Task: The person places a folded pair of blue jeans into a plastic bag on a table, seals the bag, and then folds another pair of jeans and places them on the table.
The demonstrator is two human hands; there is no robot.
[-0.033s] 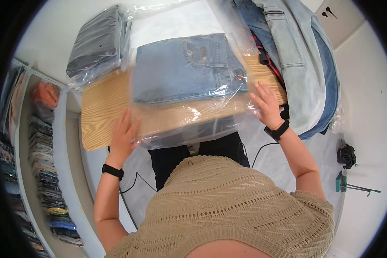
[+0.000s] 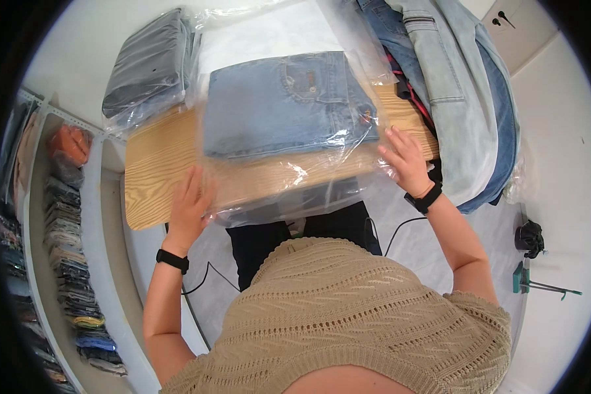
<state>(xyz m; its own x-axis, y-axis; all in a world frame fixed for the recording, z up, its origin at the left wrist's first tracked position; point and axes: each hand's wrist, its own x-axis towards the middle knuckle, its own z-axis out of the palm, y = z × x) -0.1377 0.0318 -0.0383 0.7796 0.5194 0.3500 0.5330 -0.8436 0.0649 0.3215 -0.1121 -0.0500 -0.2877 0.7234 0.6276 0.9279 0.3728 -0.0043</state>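
Note:
Folded light-blue jeans (image 2: 269,118) lie inside a clear plastic bag (image 2: 289,184) on the wood-grain table. The bag's near end hangs over the table's front edge. My left hand (image 2: 192,203) touches the bag's near left edge, its fingers stretched out and a little blurred. At the right edge of the bag rests my right hand (image 2: 406,159), with its fingers spread against the plastic. Neither hand visibly grips the bag.
Bagged dark garments (image 2: 148,65) are stacked at the table's far left. Loose denim garments (image 2: 453,85) pile up at the right and hang over the edge. Shelves (image 2: 98,217) at the left hold many folded clothes. A black cable (image 2: 400,228) runs near the floor.
The fingers of both hands have shifted very slightly left at the bag's edges. The jeans and the bag look unmoved.

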